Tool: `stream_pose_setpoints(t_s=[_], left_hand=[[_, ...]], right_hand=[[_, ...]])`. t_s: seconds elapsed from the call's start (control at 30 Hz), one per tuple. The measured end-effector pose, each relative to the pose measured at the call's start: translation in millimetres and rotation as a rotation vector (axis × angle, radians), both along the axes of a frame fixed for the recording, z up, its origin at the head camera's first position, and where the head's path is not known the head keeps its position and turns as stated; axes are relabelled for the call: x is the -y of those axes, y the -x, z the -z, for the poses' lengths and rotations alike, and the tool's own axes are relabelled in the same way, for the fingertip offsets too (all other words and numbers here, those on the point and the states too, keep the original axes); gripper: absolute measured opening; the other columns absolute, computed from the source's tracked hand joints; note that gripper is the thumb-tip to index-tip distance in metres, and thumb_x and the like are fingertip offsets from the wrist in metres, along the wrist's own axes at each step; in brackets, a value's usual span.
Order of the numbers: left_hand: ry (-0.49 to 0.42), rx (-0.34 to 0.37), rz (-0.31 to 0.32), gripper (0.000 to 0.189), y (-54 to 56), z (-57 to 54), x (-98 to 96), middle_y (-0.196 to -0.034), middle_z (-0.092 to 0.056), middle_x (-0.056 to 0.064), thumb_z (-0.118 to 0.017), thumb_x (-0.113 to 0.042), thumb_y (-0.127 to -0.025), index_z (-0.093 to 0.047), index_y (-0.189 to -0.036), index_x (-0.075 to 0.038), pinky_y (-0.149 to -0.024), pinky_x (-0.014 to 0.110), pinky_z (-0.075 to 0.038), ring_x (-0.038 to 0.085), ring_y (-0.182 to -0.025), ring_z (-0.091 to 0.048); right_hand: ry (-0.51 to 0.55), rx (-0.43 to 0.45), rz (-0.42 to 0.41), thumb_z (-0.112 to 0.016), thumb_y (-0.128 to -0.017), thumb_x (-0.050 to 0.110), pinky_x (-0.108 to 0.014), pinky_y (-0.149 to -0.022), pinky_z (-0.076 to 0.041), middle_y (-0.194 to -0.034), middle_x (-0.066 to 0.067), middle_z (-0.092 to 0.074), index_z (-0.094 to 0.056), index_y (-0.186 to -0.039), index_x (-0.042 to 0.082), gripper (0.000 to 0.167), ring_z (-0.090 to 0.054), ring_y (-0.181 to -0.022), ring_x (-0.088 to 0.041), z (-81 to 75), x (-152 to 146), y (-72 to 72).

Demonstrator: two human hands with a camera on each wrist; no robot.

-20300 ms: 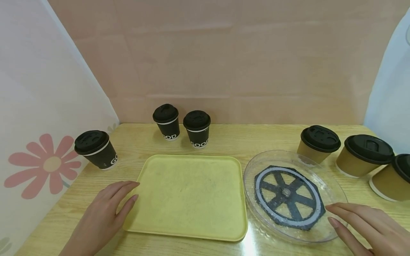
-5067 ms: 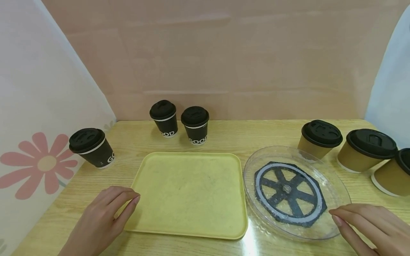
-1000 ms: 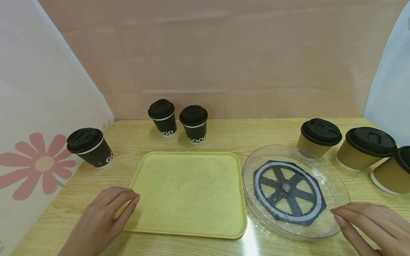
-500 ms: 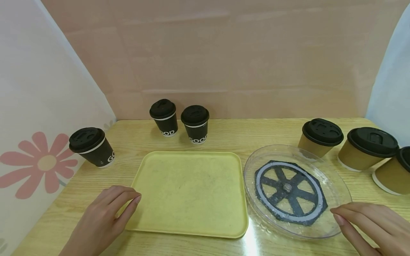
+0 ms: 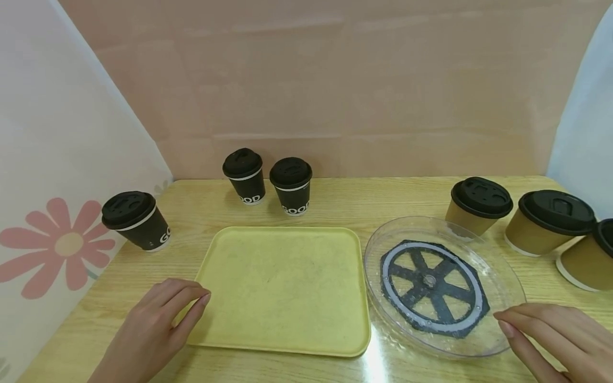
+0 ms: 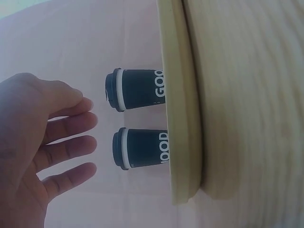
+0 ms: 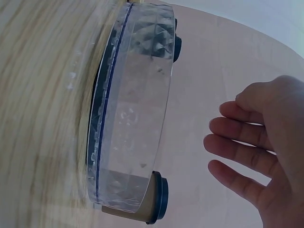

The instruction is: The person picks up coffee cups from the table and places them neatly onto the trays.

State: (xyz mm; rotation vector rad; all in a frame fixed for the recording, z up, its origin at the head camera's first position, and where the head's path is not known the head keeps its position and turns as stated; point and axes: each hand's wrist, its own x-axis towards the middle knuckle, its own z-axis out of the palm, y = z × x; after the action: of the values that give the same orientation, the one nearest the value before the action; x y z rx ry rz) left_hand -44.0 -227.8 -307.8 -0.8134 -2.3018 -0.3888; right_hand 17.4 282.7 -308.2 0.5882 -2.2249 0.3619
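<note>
My left hand (image 5: 155,324) hovers by the left edge of a yellow rectangular tray (image 5: 282,292), its fingers loosely bent and holding nothing. The left wrist view shows that hand (image 6: 42,137) apart from the tray rim (image 6: 180,118). On the right, a round clear plastic tray (image 5: 498,271) has a dark, spoked wheel-like pattern at its base. Over its right rim floats my right hand (image 5: 560,335), thumb close to the fingers. A gap separates this hand (image 7: 251,137) from the clear wall (image 7: 137,114) in the right wrist view. Both trays hold nothing.
Black lidded paper cups stand at the far left (image 5: 136,221) and behind the yellow tray (image 5: 244,175) (image 5: 291,186). Brown cups with black lids stand at right (image 5: 479,205) (image 5: 548,221) (image 5: 586,260). White side panels (image 5: 57,133) and a pinkish back sheet (image 5: 335,96) enclose the wooden table.
Over the last second, nothing but a slight shift of the head view. Compared with the oldest frame, my left thumb and fingers are closer together and that hand sits slightly nearer me.
</note>
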Motion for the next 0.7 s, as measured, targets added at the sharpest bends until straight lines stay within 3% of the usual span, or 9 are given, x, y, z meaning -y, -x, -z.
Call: stream_pose_setpoints(t_s=[0.7], left_hand=[[0.008,-0.009,0.004,0.048,0.5,2.3,0.6,-0.084,-0.064,-0.012,-0.036,-0.047,-0.103,-0.07,-0.084,-0.019,-0.077,0.019,-0.046,0.009,-0.078,-0.058]], right_hand=[[0.0,-0.044,-0.066,-0.05,-0.098,0.05,-0.003,-0.063,-0.043,-0.065,0.002,-0.066,-0.074,-0.068,0.01,0.055,-0.056,-0.062,0.004,1.2,-2.7,3.7]])
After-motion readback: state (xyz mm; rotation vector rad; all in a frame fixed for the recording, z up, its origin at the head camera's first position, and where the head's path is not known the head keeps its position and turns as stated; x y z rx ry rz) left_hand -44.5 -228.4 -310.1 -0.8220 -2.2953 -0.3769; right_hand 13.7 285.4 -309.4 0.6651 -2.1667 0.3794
